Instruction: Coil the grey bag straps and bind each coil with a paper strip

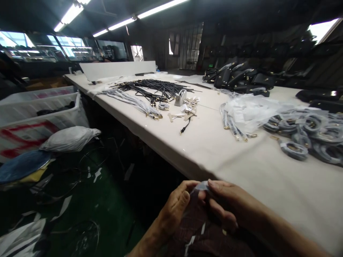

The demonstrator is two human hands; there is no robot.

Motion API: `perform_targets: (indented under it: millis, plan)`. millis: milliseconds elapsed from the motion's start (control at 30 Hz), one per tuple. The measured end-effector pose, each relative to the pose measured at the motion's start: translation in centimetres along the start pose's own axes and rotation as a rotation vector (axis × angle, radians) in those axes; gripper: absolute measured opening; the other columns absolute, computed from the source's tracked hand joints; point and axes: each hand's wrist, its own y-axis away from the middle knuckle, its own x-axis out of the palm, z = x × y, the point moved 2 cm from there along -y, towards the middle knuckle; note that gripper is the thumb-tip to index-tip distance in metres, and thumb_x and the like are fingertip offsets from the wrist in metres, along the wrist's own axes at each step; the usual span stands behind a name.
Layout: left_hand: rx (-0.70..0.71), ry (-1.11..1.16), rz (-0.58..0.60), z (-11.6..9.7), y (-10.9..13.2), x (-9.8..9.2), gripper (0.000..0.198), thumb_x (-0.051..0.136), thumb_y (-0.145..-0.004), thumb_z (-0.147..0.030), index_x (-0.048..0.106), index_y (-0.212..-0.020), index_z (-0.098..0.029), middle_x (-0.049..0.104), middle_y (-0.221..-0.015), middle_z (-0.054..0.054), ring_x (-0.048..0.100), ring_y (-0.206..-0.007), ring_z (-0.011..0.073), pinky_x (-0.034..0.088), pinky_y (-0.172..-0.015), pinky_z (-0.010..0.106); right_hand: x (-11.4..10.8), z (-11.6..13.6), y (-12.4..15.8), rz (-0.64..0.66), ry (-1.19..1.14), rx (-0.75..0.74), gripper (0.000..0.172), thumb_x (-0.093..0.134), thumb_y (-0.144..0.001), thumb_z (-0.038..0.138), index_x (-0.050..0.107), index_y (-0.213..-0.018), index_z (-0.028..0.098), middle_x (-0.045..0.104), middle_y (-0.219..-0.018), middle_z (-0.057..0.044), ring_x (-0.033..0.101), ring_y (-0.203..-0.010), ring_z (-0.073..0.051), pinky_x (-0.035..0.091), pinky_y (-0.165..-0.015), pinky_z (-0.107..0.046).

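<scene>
Pale grey strip (pixel 202 186) sits pinched in a narrow grip between the person's left hand (pixel 174 210) and right hand (pixel 227 203), held low over a dark brown checked cloth (pixel 206 228) flecked with white scraps; what the strip is exactly, the head view doesn't settle. Both hands are close together just off the near edge of a long white-covered work table (pixel 214 153). Farther up that table lies a loose bundle of thin black cords (pixel 144 87), with a sheaf of flat grey straps with gold clasps (pixel 131 101) beside it and a silver tape dispenser (pixel 180 97) just to the right, among small metal-and-paper pieces. A short black cord with a gold tip (pixel 186 125) lies nearer the hands. To the right are crumpled clear plastic sheets (pixel 249 112) and many coiled grey straps in plastic wrap (pixel 313 125), while black leather bags (pixel 235 76) are heaped at the far side. Off the table's left side stand a white plastic bin (pixel 40 110) and a stuffed white sack (pixel 69 139) — both above a green floor (pixel 93 210) littered with scraps.
</scene>
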Motion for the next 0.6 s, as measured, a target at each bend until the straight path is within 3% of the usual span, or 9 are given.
perform_targets:
  millis: [133, 233, 300, 467, 600]
  plan:
    - [0.209, -0.285, -0.058, -0.2, -0.9, -0.7, 0.036, 0.048, -0.098, -0.042, 0.064, -0.123, -0.021, 0.07, -0.102, 0.009, 0.065, -0.087, 0.0209, 0.051, -0.08, 0.029, -1.0, 1.0, 1.8, -0.005, 0.117, 0.027, 0.053, 0.047, -0.094, 0.059, 0.066, -0.091, 0.01, 0.057, -0.051, 0.001, 0.041, -0.031, -0.006, 0.035, -0.032, -0.015]
    - [0.326, -0.463, -0.151, -0.2, -1.5, -1.6, 0.028, 0.047, -0.099, -0.027, 0.067, -0.118, -0.022, 0.07, -0.088, 0.006, 0.065, -0.073, 0.016, 0.052, -0.071, 0.025, -2.1, 1.4, 4.2, 0.018, 0.187, 0.047, 0.04, 0.059, -0.091, 0.051, 0.061, -0.103, 0.013, 0.067, -0.069, -0.003, 0.055, -0.044, -0.007, 0.042, -0.042, -0.014]
    - [0.357, -0.491, -0.166, -0.4, -1.8, -1.9, 0.028, 0.047, -0.099, -0.023, 0.067, -0.119, -0.023, 0.07, -0.088, 0.006, 0.066, -0.075, 0.0157, 0.052, -0.071, 0.024, -2.8, 1.5, 5.8, -0.009, 0.193, 0.077, 0.037, 0.067, -0.088, 0.044, 0.059, -0.111, 0.016, 0.067, -0.073, -0.002, 0.054, -0.046, -0.006, 0.041, -0.043, -0.013]
    - [0.545, -0.542, 0.015, -1.6, -2.5, -0.3, 0.038, 0.051, -0.097, -0.013, 0.059, -0.132, -0.024, 0.071, -0.109, 0.011, 0.069, -0.096, 0.0195, 0.055, -0.081, 0.028, -2.7, 2.7, 8.0, -0.02, 0.302, 0.046, 0.046, 0.065, -0.089, 0.044, 0.056, -0.124, 0.016, 0.063, -0.069, -0.001, 0.042, -0.042, -0.003, 0.028, -0.039, -0.013]
    - [0.656, -0.627, 0.083, -2.2, -3.2, 1.9, 0.041, 0.055, -0.095, -0.012, 0.058, -0.134, -0.023, 0.071, -0.117, 0.012, 0.068, -0.104, 0.0222, 0.056, -0.088, 0.031, -1.4, 4.1, 9.0, -0.01, 0.389, 0.041, 0.043, 0.067, -0.087, 0.047, 0.061, -0.113, 0.014, 0.064, -0.071, -0.002, 0.044, -0.044, -0.003, 0.03, -0.041, -0.013]
